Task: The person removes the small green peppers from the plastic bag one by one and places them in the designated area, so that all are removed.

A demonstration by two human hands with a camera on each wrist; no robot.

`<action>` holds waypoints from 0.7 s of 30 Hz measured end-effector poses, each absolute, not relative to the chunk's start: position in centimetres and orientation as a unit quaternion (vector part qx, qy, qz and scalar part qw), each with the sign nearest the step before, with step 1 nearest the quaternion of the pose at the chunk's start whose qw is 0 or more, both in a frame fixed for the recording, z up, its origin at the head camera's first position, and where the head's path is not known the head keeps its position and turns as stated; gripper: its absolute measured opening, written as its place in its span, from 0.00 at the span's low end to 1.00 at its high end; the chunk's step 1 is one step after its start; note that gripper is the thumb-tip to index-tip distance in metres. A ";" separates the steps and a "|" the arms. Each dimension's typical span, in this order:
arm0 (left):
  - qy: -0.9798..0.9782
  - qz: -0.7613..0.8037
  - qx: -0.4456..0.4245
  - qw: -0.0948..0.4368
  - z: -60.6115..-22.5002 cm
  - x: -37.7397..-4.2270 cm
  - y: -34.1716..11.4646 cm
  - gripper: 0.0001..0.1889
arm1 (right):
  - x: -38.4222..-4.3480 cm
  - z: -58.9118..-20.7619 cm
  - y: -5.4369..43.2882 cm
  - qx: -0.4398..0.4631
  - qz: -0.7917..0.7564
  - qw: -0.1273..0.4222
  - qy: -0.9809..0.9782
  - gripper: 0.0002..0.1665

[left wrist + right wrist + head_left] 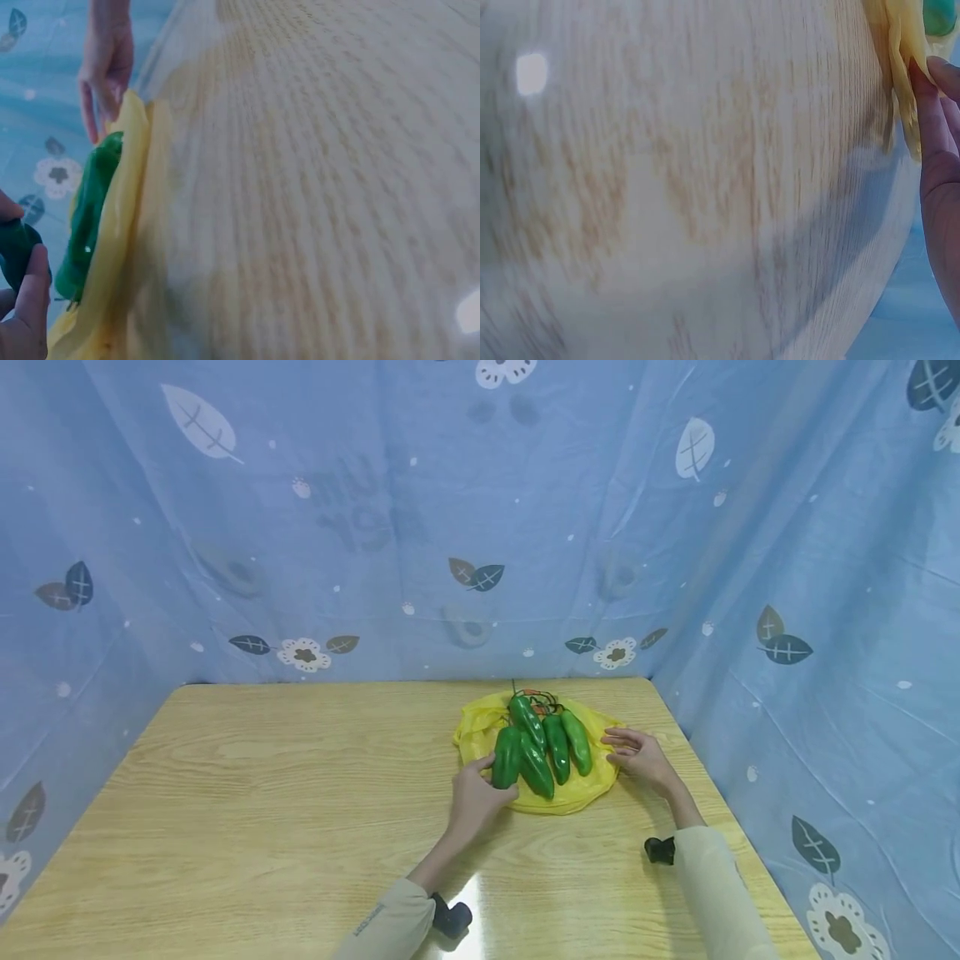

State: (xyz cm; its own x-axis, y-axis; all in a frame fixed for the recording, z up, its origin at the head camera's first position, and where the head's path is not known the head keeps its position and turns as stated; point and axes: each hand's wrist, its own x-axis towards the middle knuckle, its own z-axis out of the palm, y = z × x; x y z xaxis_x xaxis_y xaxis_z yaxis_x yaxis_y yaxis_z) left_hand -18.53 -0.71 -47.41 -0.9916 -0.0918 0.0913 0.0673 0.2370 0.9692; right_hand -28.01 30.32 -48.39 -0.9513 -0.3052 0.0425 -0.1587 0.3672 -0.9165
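Observation:
My left hand [476,797] holds a green pepper [507,758] between thumb and fingers, at the near left part of a yellow plastic bag [566,803]. In the left wrist view, finger and thumb press on the dark green held pepper [19,251]. Several long green peppers lie side by side on the spread bag, among them a glossy one [557,747] and a lighter one [577,742]. At the bag's right edge is my right hand [641,760]. In the right wrist view its thumb and forefinger pinch the crumpled yellow plastic [904,82].
Small orange-red pieces with dark stems [534,693] lie behind the green peppers on the bag. The wooden table [285,810] extends far to the left. A blue patterned curtain [405,527] rises along its back and sides. Each wrist carries a black camera [452,918].

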 end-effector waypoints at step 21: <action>-0.777 -0.618 0.022 0.117 -45.1 -19.1 -3.4 0.32 | -27.9 -48.4 30.3 -0.144 -0.538 0.068 0.827 0.31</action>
State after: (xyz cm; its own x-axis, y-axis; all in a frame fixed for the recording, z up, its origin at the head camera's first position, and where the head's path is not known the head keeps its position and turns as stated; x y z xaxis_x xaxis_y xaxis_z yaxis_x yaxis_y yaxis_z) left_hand -19.15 -3.36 -45.08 -0.9717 -0.1792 0.1537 0.1094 0.2352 0.9658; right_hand -27.89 30.35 -48.43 -0.9490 -0.3122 0.0428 -0.1657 0.3787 -0.9106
